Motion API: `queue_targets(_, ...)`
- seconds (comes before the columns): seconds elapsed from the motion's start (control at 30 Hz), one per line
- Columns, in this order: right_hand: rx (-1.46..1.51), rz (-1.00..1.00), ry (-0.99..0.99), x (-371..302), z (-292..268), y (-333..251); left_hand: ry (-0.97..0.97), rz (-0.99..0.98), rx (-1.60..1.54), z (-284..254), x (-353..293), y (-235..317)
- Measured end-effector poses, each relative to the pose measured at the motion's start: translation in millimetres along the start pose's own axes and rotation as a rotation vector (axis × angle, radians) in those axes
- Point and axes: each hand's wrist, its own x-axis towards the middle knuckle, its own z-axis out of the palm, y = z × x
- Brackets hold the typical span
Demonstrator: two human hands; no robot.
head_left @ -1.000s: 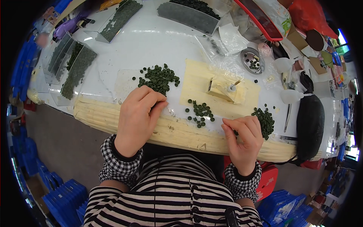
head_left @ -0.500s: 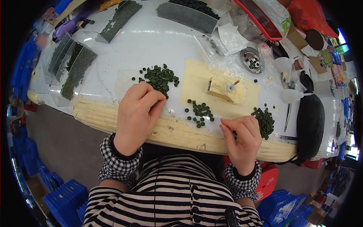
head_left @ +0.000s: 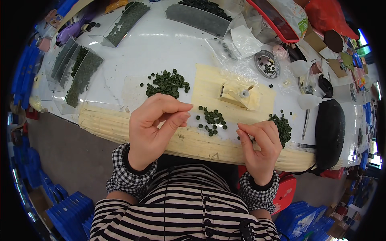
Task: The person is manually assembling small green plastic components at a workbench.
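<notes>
My left hand (head_left: 152,125) is over the padded front edge of the table, just below a big heap of small round dark green pieces (head_left: 168,83). Its thumb and fingers are drawn together; whatever is between them is too small to make out. A smaller group of the same pieces (head_left: 213,117) lies between my two hands. My right hand (head_left: 263,146) is bent into a pinch at the table edge, and I cannot see what it holds. Beside it, on the right, is another heap of green pieces (head_left: 282,129). A small block fixture with an upright pin (head_left: 235,95) stands beyond, on yellowish tape.
Clear bins of green pieces (head_left: 85,74) stand at the left, with more bins (head_left: 198,19) at the back. Toward the right are a round metal dish (head_left: 267,64), white squeeze bottles (head_left: 309,102), tweezers (head_left: 306,124) and a black cloth-covered bundle (head_left: 330,134).
My left hand has moved right and away from the big heap, toward the small middle group. My right hand has shifted only slightly to the right.
</notes>
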Motion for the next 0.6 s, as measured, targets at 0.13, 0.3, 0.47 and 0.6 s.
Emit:
queue_targets(0.13,-0.007,0.012,0.068,11.8,-5.6,-2.0,-0.133,-0.303,-0.684,14.5,0.5,1.0)
queue_targets(0.3,-0.104,-0.009,0.144,41.6,-8.8,2.1,-0.173,-0.527,-1.062,41.1,13.6,-5.1)
queue_targets(0.47,-0.088,-0.022,0.121,58.0,0.1,13.8,-0.205,-0.591,-1.186,47.6,18.4,-8.4)
queue_targets(0.6,-0.064,-0.014,0.098,61.3,5.7,12.4,-0.162,-0.625,-1.147,48.3,17.6,-6.3)
